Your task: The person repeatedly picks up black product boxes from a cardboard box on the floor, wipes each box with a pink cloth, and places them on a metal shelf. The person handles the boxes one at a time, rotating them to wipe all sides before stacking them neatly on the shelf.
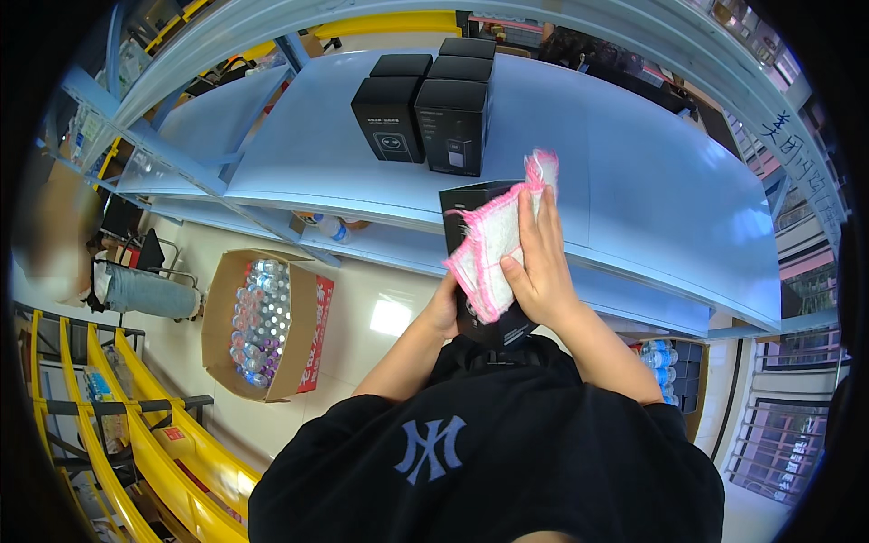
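Note:
Close to my chest, in front of the shelf edge, is a black carton. My left hand grips its lower left side. A white cloth with pink frayed edging lies over the carton's face, and my right hand presses flat on it with the fingers stretched upward. The cloth's upper end bunches past my fingertips. Beyond, on the blue metal shelf, stands a tight group of several black boxes with printed fronts. The carton's lower part is partly covered by the cloth and my hands.
A large open cardboard box of bottles stands on the floor at left. Yellow racking fills the lower left. A blurred person is at far left. Blue shelf posts rise at left, and bottles stand low at right.

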Tool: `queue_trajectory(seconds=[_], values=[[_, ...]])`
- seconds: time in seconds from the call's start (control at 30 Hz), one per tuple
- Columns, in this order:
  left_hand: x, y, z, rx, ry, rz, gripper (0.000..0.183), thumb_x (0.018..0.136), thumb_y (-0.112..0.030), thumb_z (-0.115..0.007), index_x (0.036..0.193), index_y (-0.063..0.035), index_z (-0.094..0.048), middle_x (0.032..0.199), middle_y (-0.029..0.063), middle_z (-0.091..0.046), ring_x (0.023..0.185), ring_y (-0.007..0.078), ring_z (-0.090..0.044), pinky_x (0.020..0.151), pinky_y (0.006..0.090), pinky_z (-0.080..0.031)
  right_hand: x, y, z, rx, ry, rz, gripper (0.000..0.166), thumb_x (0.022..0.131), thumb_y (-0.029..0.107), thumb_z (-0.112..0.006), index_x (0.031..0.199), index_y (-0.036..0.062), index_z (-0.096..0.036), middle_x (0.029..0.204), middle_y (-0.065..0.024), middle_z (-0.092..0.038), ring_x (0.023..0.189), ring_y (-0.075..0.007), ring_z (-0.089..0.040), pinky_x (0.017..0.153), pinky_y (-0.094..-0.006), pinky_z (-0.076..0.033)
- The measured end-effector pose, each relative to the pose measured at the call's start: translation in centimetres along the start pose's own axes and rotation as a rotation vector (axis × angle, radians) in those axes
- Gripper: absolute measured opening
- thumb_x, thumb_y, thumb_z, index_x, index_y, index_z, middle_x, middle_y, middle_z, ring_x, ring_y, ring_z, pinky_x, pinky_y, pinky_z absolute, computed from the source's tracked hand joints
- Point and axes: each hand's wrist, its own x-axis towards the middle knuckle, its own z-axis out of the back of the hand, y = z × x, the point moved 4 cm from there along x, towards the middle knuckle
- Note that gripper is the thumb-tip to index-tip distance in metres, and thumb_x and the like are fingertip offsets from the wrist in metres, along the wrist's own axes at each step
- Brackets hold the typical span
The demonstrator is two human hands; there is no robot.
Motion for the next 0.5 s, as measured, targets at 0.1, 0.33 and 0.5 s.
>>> queue_trajectory(seconds=[0.1,0.33,0.5], values=[[0.3,-1.0,-1.0,-0.001,-0.058,-0.053,0.084,0.076,-0.067,-0.042,0.132,-0.005,-0.031,0.131,0.0137,-0.039,0.119,0.0273,-0.04,0.1,0.042,-0.033,-1.8,-0.8,0.0,0.156,0.032,-0.062,0.072,0.083,0.029,-0.05,0.138,0.0023,-0.012,0.138,-0.0277,-0.017,0.13,-0.0403,-0.015,0.104,-0.0428,-0.016],[0.9,-1.2,-1.6,-0.161,-0.012,-0.13,0.078,0.078,-0.069,-0.033,0.128,-0.0086,-0.038,0.128,0.0113,-0.043,0.116,0.0255,-0.044,0.097,0.0414,-0.036,-7.6,-1.7,-0.2,1.038,0.117,-0.307,0.068,0.088,0.016,-0.047,0.138,-0.0015,-0.004,0.142,-0.0143,-0.019,0.129,-0.0204,-0.02,0.104,-0.0317,-0.016],[2.2,-0.2,-3.5,-0.16,0.022,-0.061,0.081,0.078,-0.071,-0.028,0.129,-0.0088,-0.036,0.127,0.0116,-0.044,0.116,0.026,-0.044,0.096,0.0429,-0.036,-8.7,-2.4,0.8,1.198,0.065,-0.429,0.07,0.088,0.015,-0.05,0.139,0.0006,-0.004,0.141,-0.0129,-0.02,0.129,-0.0192,-0.02,0.104,-0.0313,-0.016]])
